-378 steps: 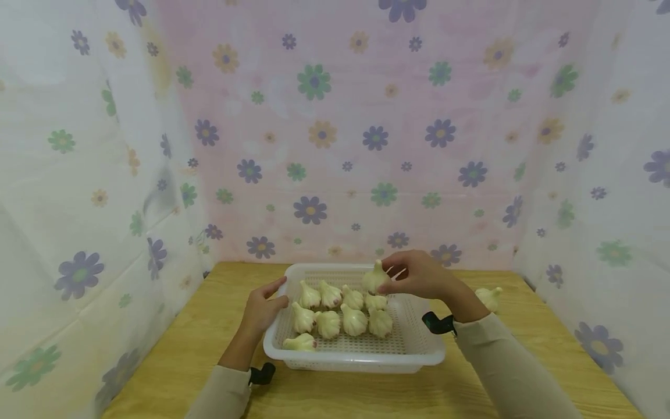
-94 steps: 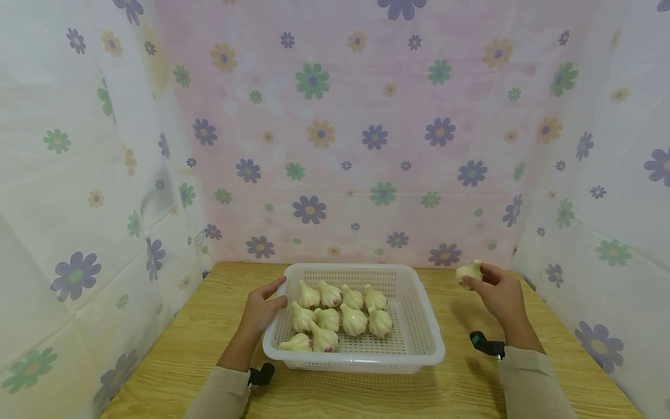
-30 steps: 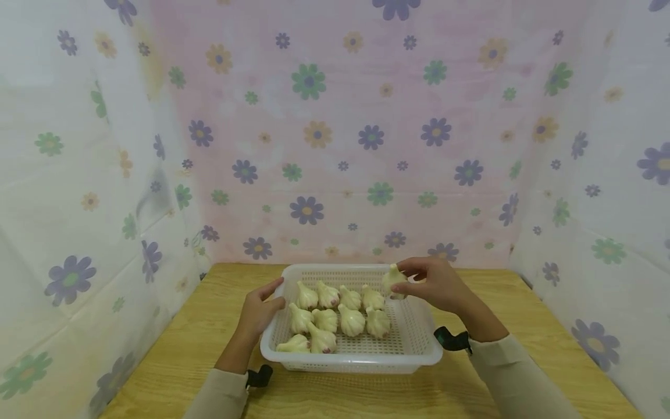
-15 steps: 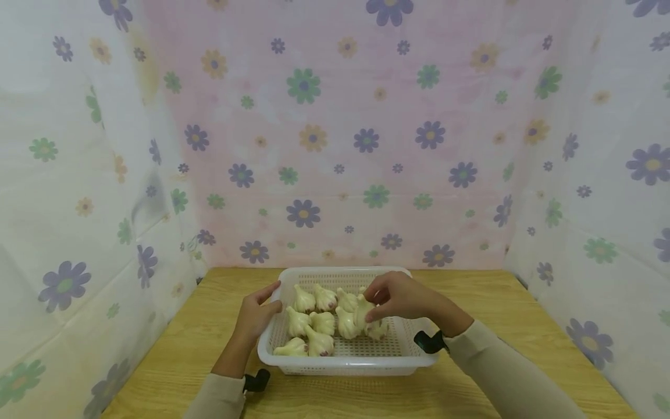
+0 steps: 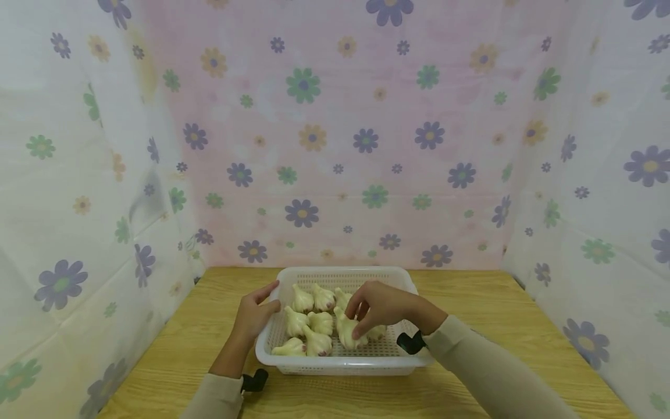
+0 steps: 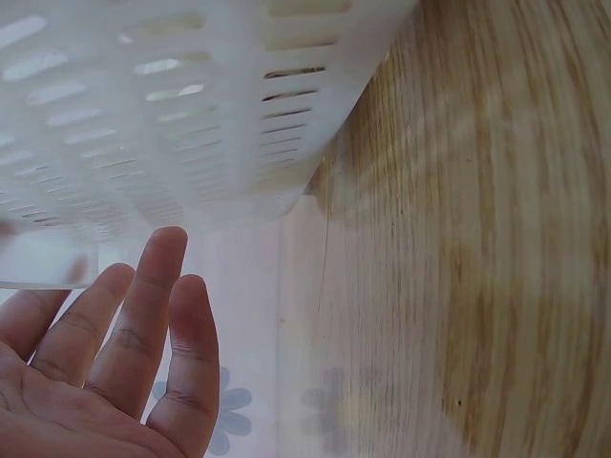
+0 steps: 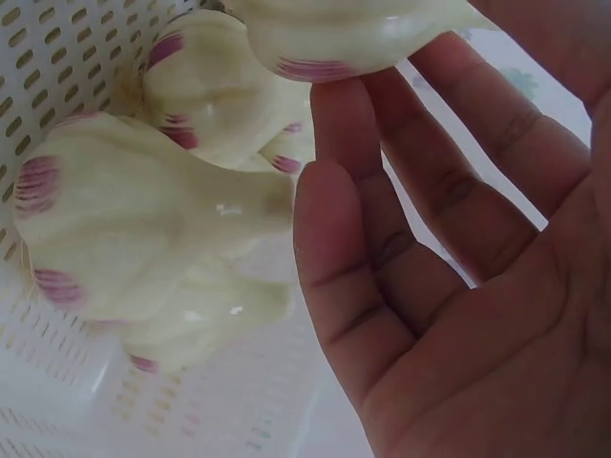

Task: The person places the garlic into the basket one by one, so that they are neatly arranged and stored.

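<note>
My right hand [image 5: 384, 302] reaches into a white plastic basket [image 5: 356, 362] and pinches a garlic bulb [image 5: 346, 333] between thumb and fingers. That bulb is low near the basket's front, its stem pointing up and its purple-marked base [image 7: 315, 69] showing in the right wrist view. My left hand [image 5: 253, 317] holds the basket's left rim, thumb over it and fingers against the outer side. Several garlic bulbs lie in rows inside: one garlic bulb [image 5: 318, 342] stands front left beside a tilted garlic bulb [image 5: 290, 347]. The right hand hides part of the back-right bulbs.
The basket stands on a wood-grain table [image 5: 209, 372]. A flower-print cloth [image 5: 335, 145] encloses the table at the back and both sides. Black wrist mounts [image 5: 410, 343] stick out close to the basket's front corners.
A garlic bulb was picked up from the right side of the table, carried left over the basket and lowered toward its front. Earlier, another bulb joined the front row. The left hand stayed put.
</note>
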The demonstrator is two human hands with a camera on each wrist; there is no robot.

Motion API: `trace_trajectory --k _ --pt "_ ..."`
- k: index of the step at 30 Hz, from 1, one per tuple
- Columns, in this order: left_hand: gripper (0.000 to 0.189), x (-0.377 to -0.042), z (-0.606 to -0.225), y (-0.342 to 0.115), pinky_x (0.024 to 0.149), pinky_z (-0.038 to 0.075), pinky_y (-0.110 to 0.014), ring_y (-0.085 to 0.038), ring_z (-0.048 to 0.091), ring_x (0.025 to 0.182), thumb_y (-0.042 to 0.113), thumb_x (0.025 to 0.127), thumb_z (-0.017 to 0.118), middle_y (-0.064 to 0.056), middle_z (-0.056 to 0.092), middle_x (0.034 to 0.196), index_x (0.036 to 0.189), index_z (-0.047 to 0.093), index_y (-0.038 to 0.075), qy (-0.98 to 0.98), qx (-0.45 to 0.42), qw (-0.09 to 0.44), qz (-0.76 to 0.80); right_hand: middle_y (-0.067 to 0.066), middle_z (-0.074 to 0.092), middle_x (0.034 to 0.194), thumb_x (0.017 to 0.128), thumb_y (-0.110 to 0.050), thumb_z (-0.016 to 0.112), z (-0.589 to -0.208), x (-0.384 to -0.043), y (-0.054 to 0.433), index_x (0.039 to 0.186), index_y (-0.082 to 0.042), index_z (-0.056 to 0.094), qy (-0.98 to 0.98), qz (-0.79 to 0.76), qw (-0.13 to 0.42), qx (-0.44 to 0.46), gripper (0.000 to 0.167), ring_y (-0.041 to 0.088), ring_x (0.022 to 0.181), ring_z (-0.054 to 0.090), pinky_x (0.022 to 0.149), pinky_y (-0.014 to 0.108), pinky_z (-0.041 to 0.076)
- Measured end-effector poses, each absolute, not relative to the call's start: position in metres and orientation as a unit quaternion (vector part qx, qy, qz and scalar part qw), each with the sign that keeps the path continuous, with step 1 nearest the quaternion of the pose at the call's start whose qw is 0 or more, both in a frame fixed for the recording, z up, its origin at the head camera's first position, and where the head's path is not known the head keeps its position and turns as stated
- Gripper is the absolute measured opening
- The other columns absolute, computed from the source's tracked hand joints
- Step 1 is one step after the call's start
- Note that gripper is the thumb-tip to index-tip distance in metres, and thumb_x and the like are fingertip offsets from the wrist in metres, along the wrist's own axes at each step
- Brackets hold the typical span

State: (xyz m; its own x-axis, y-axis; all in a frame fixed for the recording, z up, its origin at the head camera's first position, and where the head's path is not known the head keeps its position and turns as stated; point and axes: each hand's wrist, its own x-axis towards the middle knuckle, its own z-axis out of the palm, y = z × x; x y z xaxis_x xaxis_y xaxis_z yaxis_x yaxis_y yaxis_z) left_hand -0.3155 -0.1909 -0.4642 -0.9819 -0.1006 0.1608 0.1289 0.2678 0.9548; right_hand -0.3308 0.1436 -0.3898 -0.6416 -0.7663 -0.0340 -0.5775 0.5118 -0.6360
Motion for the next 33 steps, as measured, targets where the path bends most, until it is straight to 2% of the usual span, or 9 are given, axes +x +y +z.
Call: trace_trajectory --k 10,16,24,26,31,33 --pt "0.062 -0.317 -0.464 -0.189 0.078 0.064 -0.038 -0.031 0.07 0.111 0.009 0.085 0.065 -0.018 0.05 0.156 0.145 0.062 0.02 -0.794 -0.007 0.097 -0.6 -0.006 0.076 0.113 0.078 -0.022 0.09 -0.398 -0.33 0.132 0.107 -0.022 0.081 0.845 -0.305 0.2 -0.391 0.03 0.012 0.091 0.076 0.08 0.023 0.06" --pt "0.064 -0.317 -0.467 -0.19 0.08 0.064 -0.039 -0.032 0.069 0.114 0.009 0.084 0.065 -0.017 0.051 0.156 0.146 0.061 0.02 -0.795 0.001 0.092 -0.599 -0.009 0.077 0.108 0.077 -0.025 0.091 -0.4 -0.328 0.127 0.106 -0.024 0.082 0.86 -0.274 0.189 -0.387 0.03 0.005 0.078 0.072 0.073 0.023 0.059" --pt "0.063 -0.314 -0.465 -0.193 0.079 0.064 -0.04 -0.032 0.069 0.112 0.009 0.083 0.066 -0.018 0.051 0.155 0.145 0.062 0.019 -0.795 0.001 0.098 -0.599 -0.013 0.077 0.108 0.077 -0.026 0.091 -0.401 -0.328 0.119 0.103 -0.026 0.083 0.868 -0.232 0.168 -0.406 0.027 0.002 0.068 0.067 0.072 0.021 0.057" --pt "0.063 -0.314 -0.465 -0.193 0.079 0.064 -0.039 -0.032 0.07 0.111 0.008 0.084 0.066 -0.018 0.051 0.155 0.145 0.062 0.019 -0.793 -0.004 0.099 -0.602 -0.014 0.077 0.107 0.076 -0.026 0.091 -0.401 -0.328 0.119 0.102 -0.027 0.083 0.873 -0.219 0.163 -0.404 0.027 0.004 0.073 0.068 0.074 0.021 0.057" --pt "0.062 -0.315 -0.464 -0.191 0.08 0.064 -0.039 -0.032 0.069 0.113 0.008 0.084 0.065 -0.019 0.051 0.155 0.145 0.062 0.017 -0.791 -0.009 0.1 -0.604 -0.015 0.077 0.107 0.076 -0.027 0.092 -0.402 -0.328 0.117 0.102 -0.028 0.083 0.88 -0.202 0.167 -0.396 0.027 0.01 0.094 0.072 0.081 0.022 0.058" --pt "0.062 -0.316 -0.464 -0.19 0.08 0.064 -0.039 -0.033 0.069 0.114 0.007 0.084 0.065 -0.019 0.051 0.155 0.146 0.062 0.017 -0.791 -0.007 0.099 -0.604 -0.015 0.077 0.107 0.077 -0.027 0.091 -0.402 -0.328 0.117 0.102 -0.028 0.082 0.88 -0.201 0.174 -0.393 0.027 0.01 0.09 0.074 0.082 0.022 0.058"
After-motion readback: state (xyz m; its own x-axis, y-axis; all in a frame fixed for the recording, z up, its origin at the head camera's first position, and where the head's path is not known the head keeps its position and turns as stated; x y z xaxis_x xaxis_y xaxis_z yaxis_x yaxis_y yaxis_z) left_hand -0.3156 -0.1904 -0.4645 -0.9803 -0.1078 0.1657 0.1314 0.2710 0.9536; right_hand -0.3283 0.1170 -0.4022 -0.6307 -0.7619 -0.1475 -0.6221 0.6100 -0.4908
